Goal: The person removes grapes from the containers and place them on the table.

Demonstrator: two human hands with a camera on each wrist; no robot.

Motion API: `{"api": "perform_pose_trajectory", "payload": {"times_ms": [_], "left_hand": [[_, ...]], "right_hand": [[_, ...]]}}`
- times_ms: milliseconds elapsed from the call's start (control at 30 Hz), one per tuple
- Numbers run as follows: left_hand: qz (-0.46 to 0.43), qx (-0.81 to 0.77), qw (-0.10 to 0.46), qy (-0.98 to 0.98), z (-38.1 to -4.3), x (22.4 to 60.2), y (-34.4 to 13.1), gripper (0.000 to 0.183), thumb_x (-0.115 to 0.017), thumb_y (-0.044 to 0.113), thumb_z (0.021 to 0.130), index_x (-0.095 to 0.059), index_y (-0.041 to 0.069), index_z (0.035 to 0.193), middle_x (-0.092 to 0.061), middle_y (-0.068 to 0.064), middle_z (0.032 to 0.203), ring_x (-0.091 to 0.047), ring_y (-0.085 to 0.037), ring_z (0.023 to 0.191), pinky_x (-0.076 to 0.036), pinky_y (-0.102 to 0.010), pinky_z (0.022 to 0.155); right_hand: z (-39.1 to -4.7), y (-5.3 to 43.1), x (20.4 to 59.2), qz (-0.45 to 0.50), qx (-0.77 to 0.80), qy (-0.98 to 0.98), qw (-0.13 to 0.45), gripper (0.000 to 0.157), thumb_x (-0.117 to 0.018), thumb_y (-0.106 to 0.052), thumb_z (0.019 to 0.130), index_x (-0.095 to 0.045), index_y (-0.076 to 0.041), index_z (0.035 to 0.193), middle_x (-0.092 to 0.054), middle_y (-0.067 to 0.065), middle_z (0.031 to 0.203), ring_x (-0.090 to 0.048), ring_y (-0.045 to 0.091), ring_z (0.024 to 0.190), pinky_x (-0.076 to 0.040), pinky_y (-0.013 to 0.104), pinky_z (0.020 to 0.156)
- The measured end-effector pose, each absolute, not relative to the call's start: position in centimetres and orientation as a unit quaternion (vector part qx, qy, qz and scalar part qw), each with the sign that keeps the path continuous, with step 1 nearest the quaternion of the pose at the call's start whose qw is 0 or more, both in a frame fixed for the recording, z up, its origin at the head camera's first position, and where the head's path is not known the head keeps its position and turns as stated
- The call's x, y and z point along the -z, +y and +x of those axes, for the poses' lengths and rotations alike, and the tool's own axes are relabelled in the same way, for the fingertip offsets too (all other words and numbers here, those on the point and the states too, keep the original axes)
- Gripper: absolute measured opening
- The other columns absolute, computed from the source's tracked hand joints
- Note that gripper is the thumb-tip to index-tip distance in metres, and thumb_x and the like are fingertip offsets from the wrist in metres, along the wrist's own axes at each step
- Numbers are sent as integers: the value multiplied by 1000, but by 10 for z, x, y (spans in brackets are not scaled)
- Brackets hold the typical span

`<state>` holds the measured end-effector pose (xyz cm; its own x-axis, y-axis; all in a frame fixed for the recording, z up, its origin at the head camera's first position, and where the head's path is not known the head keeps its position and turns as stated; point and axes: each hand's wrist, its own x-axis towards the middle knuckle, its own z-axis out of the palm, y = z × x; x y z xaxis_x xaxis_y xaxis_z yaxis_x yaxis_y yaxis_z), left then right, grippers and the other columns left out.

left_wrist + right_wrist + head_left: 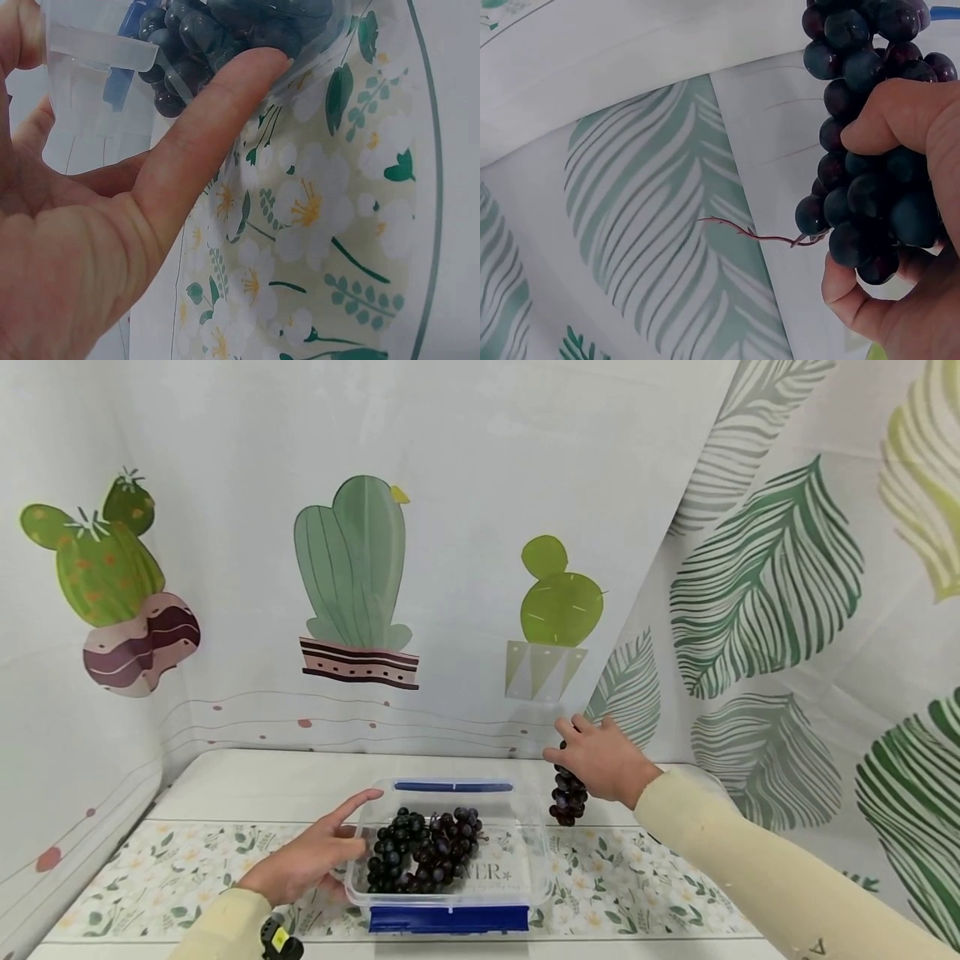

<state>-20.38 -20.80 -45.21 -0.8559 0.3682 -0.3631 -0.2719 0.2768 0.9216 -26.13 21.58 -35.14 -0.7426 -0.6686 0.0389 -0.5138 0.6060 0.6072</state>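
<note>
A bunch of dark grapes hangs from my right hand, whose fingers and thumb grip it near its upper part. In the head view this hand is raised to the right of a clear plastic box with blue clips. More dark grapes lie in the left part of the box. My left hand touches the box's left side with its fingers extended. In the left wrist view, a straight digit lies along the clear wall, with grapes behind it.
Under the box is a white surface with a floral printed band. Behind it hangs a white cloth backdrop printed with cacti, and leaf-patterned cloth stands on the right. A blue clip sticks out at the box's front.
</note>
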Motion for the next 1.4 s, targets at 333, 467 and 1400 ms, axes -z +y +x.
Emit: {"api": "perform_pose_trajectory", "payload": {"times_ms": [333,467,1400], "left_hand": [[38,-600,265,754,-206,454,-209,89,-56,9,92,-18,40,167,-34,-36,152,-30,-15,59,-58,-41,54],[39,-599,265,755,-206,454,-209,89,-56,9,92,-18,40,166,-38,-34,149,-27,-15,56,-58,-41,54],[35,-599,263,755,-206,454,-210,90,-56,7,90,-19,40,166,-42,-34,145,-50,-18,75,-59,-43,56]], "right_hand": [[-264,215,358,328,288,-891,127,55,-90,-15,78,-65,-30,124,-54,12,125,-58,32,109,-58,56,80],[-264,213,361,325,291,-891,124,54,-89,-15,79,-65,-31,125,-54,12,125,-58,32,108,-58,55,80],[-264,218,370,326,283,-892,135,55,-89,-12,79,-66,-30,125,-55,14,126,-59,34,114,-58,59,84]]}}
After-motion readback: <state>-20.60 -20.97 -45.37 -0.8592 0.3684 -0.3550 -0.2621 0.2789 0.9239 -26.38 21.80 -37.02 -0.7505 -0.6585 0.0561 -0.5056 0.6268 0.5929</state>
